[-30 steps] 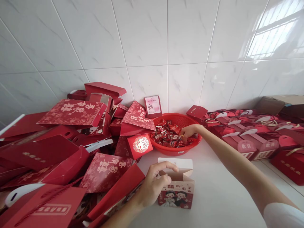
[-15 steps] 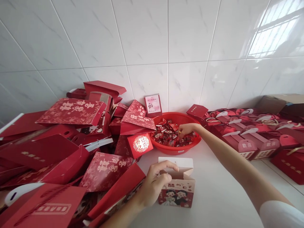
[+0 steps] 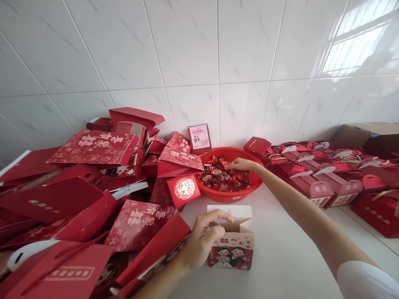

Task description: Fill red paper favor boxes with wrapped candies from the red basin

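A small paper gift box [image 3: 231, 254] stands upright on the white tabletop, its top open and a cartoon wedding couple printed on the front. My left hand [image 3: 205, 236] grips its left side, with thumb and curled fingers at the upper edge. Over the red plastic basket [image 3: 215, 194], my right hand [image 3: 245, 165] reaches in from the right. Its fingers are closed at a red wrapped candy [image 3: 225, 165] on top of the heap. Many red wrapped candies [image 3: 222, 182] fill the basket; the right fingertips are partly hidden.
Red gift bags and boxes [image 3: 93, 145] lie piled on the left, close to my left forearm. A pink card box [image 3: 199, 139] leans by the tiled wall [image 3: 190, 104]. Rows of closed red boxes [image 3: 321, 189] stand on the right, with a cardboard carton [image 3: 355, 135] behind.
My right hand has shifted back and slightly left within the basket, from the candies at the right to a candy nearer the middle. My left hand stays at the gift box.
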Demonstrator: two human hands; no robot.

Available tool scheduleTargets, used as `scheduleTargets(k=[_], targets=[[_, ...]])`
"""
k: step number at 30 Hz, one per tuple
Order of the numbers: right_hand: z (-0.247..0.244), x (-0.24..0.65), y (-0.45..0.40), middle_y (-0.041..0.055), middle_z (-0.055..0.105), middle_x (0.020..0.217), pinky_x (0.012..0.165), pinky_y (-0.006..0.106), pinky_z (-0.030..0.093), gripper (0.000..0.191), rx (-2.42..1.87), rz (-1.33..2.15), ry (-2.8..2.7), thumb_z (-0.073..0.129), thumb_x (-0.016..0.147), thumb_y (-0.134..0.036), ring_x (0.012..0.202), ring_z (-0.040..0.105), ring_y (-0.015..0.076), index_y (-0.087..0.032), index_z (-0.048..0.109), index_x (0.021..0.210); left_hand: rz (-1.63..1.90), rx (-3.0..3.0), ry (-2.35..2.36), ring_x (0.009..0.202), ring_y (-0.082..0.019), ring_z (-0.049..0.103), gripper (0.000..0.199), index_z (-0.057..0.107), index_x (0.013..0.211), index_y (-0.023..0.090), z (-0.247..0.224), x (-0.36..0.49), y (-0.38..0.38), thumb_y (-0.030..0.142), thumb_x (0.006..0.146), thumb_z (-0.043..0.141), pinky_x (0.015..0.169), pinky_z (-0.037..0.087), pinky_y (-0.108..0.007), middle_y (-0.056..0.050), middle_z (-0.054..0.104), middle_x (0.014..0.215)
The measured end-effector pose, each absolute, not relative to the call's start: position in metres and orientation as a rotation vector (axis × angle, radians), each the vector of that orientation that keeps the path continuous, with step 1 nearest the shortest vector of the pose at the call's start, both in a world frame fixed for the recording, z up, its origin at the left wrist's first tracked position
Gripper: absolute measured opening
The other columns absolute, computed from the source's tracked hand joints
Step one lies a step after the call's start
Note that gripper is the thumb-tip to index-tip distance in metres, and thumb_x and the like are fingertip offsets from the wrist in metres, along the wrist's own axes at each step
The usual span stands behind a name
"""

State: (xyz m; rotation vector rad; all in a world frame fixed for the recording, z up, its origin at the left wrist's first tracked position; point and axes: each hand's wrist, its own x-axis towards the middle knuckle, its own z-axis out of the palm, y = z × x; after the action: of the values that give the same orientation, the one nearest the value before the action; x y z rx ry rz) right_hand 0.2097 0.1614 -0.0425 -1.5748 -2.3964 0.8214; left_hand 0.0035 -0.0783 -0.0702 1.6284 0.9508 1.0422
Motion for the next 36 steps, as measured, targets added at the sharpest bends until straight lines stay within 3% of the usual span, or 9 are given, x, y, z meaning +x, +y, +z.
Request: scheduleTargets(k=[3,7,12,20,25,29,31,33,36], targets=[[-0.04,0.206,0.161,0.0026,0.064,0.068,0.053,0.025,0.04,0.036,-1.582,0.725,-2.416,0.064,0.083,-0.051,0.059,0.054,0.0132,-0.018,0.067,0.069,1.047,1.634,0.977,0.073,-0.018,0.057,0.026,0.073,0.092,0.021,-0.071,0.004,-0.078,0.026,0.08,0.05,0.068,0.044,-0.027,-0.002,0.07,0.089],[-0.041,0.184,0.165,0.0038,0.069,0.074,0.062,0.027,0.047,0.013,-1.678,0.595,-2.513,0.075,0.07,-0.03,0.073,0.065,0.02,-0.018,0.068,0.072,1.058,1.651,0.994,0.082,-0.021,0.061,0.027,0.074,0.091,0.02,-0.07,0.004,-0.078,0.027,0.079,0.051,0.074,0.046,-0.029,-0.003,0.071,0.091],[-0.052,0.15,0.164,0.0119,0.074,0.086,0.077,0.037,0.054,0.04,-1.823,0.422,-2.619,0.083,0.05,-0.012,0.091,0.07,0.033,-0.018,0.072,0.087,1.021,1.742,1.048,0.086,-0.023,0.059,0.034,0.075,0.1,0.022,-0.067,0.0,-0.08,0.029,0.075,0.052,0.078,0.046,-0.03,-0.004,0.073,0.106],[-0.056,0.161,0.164,0.0102,0.074,0.107,0.083,0.035,0.054,0.056,-1.843,0.348,-2.639,0.087,0.061,-0.034,0.103,0.07,0.0312,-0.024,0.068,0.113,1.02,1.777,1.098,0.075,-0.019,0.051,0.042,0.075,0.109,0.025,-0.065,0.003,-0.083,0.031,0.074,0.052,0.077,0.047,-0.031,-0.002,0.073,0.112],[-0.057,0.15,0.158,0.0134,0.073,0.109,0.082,0.036,0.054,0.056,-1.864,0.369,-2.548,0.089,0.053,-0.02,0.106,0.069,0.0341,-0.021,0.069,0.106,1.115,1.778,1.113,0.064,-0.015,0.05,0.04,0.074,0.11,0.021,-0.067,0.008,-0.085,0.033,0.078,0.053,0.066,0.048,-0.028,-0.004,0.073,0.103],[-0.048,0.152,0.156,0.0139,0.074,0.103,0.078,0.036,0.054,0.043,-1.828,0.444,-2.437,0.085,0.052,-0.011,0.101,0.07,0.0347,-0.018,0.071,0.091,1.255,1.766,1.157,0.055,-0.013,0.053,0.044,0.069,0.12,0.019,-0.073,0.002,-0.082,0.032,0.081,0.054,0.053,0.046,-0.026,-0.006,0.074,0.103],[-0.041,0.159,0.156,0.0122,0.074,0.092,0.074,0.034,0.053,0.027,-1.77,0.506,-2.365,0.082,0.057,-0.011,0.094,0.07,0.0327,-0.017,0.07,0.08,1.339,1.784,1.167,0.064,-0.016,0.063,0.046,0.067,0.125,0.019,-0.075,-0.003,-0.079,0.031,0.082,0.056,0.055,0.049,-0.025,-0.008,0.073,0.11],[-0.034,0.168,0.155,0.0098,0.073,0.081,0.069,0.031,0.051,0.013,-1.667,0.593,-2.29,0.078,0.064,-0.016,0.085,0.07,0.0286,-0.016,0.067,0.07,1.409,1.823,1.154,0.086,-0.023,0.07,0.047,0.066,0.127,0.017,-0.077,-0.007,-0.075,0.031,0.083,0.057,0.063,0.054,-0.027,-0.01,0.071,0.119],[-0.025,0.181,0.149,0.0078,0.072,0.08,0.065,0.028,0.049,0.016,-1.448,0.739,-2.173,0.07,0.076,-0.03,0.077,0.067,0.0216,-0.015,0.067,0.07,1.408,1.865,1.149,0.104,-0.028,0.068,0.049,0.066,0.129,0.016,-0.077,-0.011,-0.069,0.031,0.082,0.058,0.073,0.057,-0.031,-0.012,0.07,0.123]])
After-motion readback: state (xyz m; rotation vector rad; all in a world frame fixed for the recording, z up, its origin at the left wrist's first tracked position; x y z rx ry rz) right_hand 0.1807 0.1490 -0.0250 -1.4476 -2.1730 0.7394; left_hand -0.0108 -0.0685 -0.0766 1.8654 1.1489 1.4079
